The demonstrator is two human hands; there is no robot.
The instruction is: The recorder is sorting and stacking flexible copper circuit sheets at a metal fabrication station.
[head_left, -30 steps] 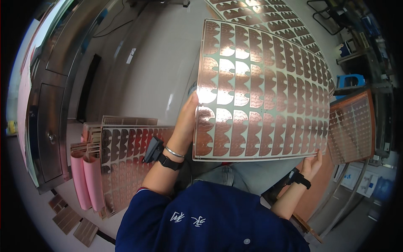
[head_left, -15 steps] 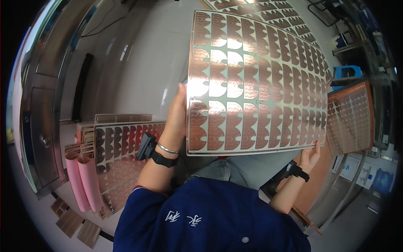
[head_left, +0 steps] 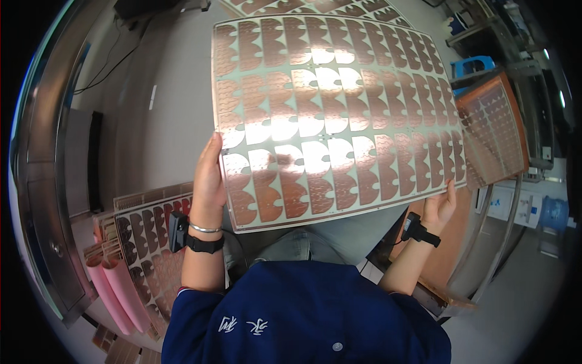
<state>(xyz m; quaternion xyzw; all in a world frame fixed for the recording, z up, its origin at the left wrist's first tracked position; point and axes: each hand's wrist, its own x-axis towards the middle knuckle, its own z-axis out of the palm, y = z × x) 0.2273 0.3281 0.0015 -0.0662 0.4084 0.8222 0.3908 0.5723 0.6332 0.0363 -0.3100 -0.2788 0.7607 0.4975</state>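
A large flat circuit board panel (head_left: 388, 148) is held up in front of me. Rows of shiny copper shapes cover its pale green face, and bright glare lies across its middle. My left hand (head_left: 210, 179) grips the panel's left edge, thumb showing at the rim and the other fingers hidden. At the lower right corner, my right hand (head_left: 441, 206) pinches the edge with its fingertips. Each wrist wears a black strapped device, and a silver bangle (head_left: 205, 229) circles the left one.
Similar panels (head_left: 154, 236) stand stacked at my left beside two pink rolls (head_left: 117, 294). More patterned panels (head_left: 376, 11) lie beyond the held one. An orange-edged screen frame (head_left: 515, 121) leans at the right, near a blue plastic stool (head_left: 473, 65). A metal cabinet (head_left: 45, 200) lines the far left.
The panel has shifted left together with both hands, and it has turned so its left end sits lower and its right end higher. My view has also shifted somewhat.
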